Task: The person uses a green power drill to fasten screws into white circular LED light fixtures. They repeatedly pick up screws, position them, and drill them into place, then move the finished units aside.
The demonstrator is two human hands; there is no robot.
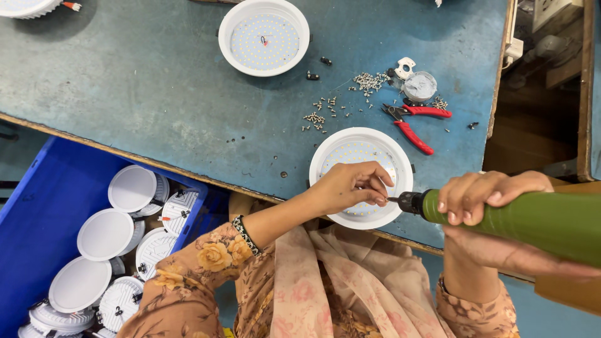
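Both hands meet over a round white lamp (pixel 361 178) at the near edge of a blue-green table (pixel 156 94). On the right, the right hand (pixel 485 197) is wrapped firmly around a green screwdriver (pixel 532 219), a thick powered tool lying almost level, its dark tip pointing left at the lamp's face. Left hand (pixel 350 186) rests on the lamp, fingertips pinched together right at the tool's tip; whatever sits between them is too small to make out. A beaded bracelet (pixel 245 235) circles the left wrist, and both arms wear floral sleeves above a pink patterned scarf (pixel 319 281) in the lap. The lamp lies face up, showing a disc dotted with tiny lights, and overhangs the table edge slightly toward the person. Low on the left, beside the person and below the table, a blue crate (pixel 44 206) holds many more round white lamps, some face down, some showing ribbed backs. Just beyond the worked lamp lie red-handled pliers (pixel 413 122), and near them a scatter of small screws (pixel 325 112) and a small round tin (pixel 421 86). Farther back, mid-table, a second lamp (pixel 263 37) lies face up. At the far left corner, part of a third lamp (pixel 28 6) shows.
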